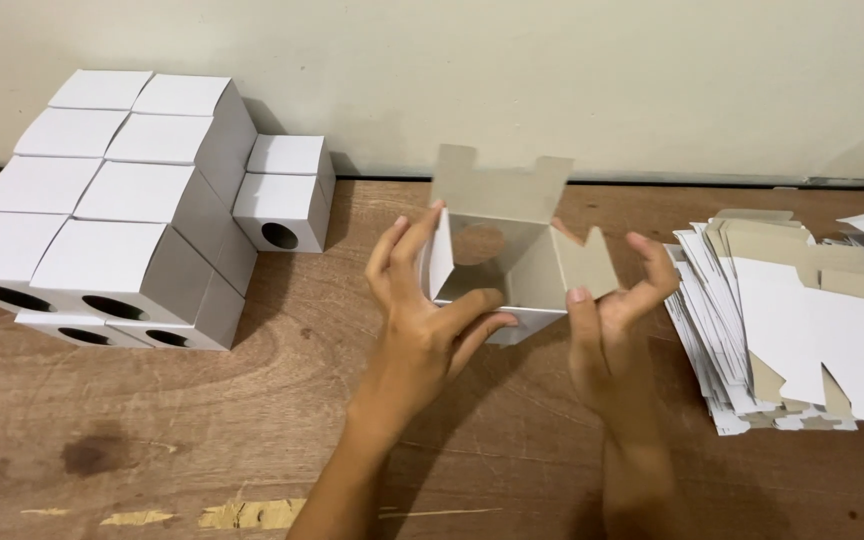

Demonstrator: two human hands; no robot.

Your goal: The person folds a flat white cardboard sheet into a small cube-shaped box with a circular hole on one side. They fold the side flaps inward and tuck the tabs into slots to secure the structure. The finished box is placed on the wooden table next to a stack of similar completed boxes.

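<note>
**Half-formed box held between both hands**

The left hand (pixel 422 300) and right hand (pixel 612 310) gripped an open box (pixel 497 265) just above the table (pixel 202 430), flaps up, steadying its walls. Finished boxes (pixel 122 210) stood stacked left; flat blanks (pixel 802 330) lay right, within reach.

Half-folded white cardboard box (pixel 500 262), grey-brown inside, open end toward the camera, flaps spread, above the wooden table.

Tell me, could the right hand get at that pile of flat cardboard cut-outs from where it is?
Probably yes: the pile of flat cut-outs lies just beside the right hand, nothing between, though it holds the half-folded box.
</note>
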